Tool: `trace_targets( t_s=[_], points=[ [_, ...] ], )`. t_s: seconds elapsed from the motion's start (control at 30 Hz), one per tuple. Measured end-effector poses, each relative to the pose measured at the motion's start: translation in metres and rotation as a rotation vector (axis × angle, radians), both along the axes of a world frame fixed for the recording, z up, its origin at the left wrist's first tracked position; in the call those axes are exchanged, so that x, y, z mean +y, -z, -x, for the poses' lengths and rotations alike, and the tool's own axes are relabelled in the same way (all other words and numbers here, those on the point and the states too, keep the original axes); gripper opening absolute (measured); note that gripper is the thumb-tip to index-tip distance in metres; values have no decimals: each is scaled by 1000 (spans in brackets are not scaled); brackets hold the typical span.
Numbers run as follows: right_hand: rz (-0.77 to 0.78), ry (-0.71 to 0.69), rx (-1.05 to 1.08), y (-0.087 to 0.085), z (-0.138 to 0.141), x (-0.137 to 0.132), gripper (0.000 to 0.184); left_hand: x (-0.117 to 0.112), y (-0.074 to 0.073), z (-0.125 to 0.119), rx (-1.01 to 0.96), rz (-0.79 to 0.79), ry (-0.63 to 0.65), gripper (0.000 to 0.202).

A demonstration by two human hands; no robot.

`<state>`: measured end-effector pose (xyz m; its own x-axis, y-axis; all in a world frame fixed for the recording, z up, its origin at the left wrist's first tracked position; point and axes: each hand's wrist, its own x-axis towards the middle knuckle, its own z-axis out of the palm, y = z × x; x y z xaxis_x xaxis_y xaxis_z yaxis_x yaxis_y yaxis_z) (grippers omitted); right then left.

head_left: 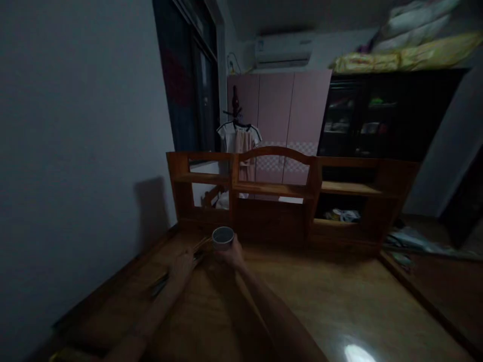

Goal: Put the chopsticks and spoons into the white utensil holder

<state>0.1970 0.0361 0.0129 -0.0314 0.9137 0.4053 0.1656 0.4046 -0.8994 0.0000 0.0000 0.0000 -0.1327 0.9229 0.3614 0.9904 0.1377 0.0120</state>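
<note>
In a dim room, both my arms reach across a wooden desk (pixel 320 296). My right hand (pixel 233 254) is closed around a small grey cup (pixel 223 237) near the back of the desk, just in front of the wooden shelf unit (pixel 275 196). My left hand (pixel 183 264) lies on the desk to the left of the cup, its fingers closed on thin sticks (pixel 199 246) that look like chopsticks. The low light hides the finger details.
A grey wall (pixel 75 151) runs along the desk's left edge. Behind the shelf unit stand a pink wardrobe (pixel 279 110), hanging clothes (pixel 238 138) and a dark glass cabinet (pixel 381 120). Papers (pixel 411 239) lie at the right. A light glare (pixel 356 352) shows on the desk.
</note>
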Motion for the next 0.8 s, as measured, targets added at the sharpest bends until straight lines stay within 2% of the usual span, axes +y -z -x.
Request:
trace_targets(
  t_s=[0.17, 0.37, 0.63, 0.8],
  points=[
    [10, 22, -9, 3, -1, -2, 70, -13, 1, -5, 88, -65, -28, 48],
    [-26, 5, -19, 5, 1, -7, 70, -32, 0, -17, 131, -93, -34, 52],
    [-33, -10, -77, 0, -9, -11, 84, -51, -4, -40, 131, -97, -40, 69],
    [-40, -22, -139, -5, -19, -14, 95, -56, -8, -47, 108, -92, -28, 69]
  ],
)
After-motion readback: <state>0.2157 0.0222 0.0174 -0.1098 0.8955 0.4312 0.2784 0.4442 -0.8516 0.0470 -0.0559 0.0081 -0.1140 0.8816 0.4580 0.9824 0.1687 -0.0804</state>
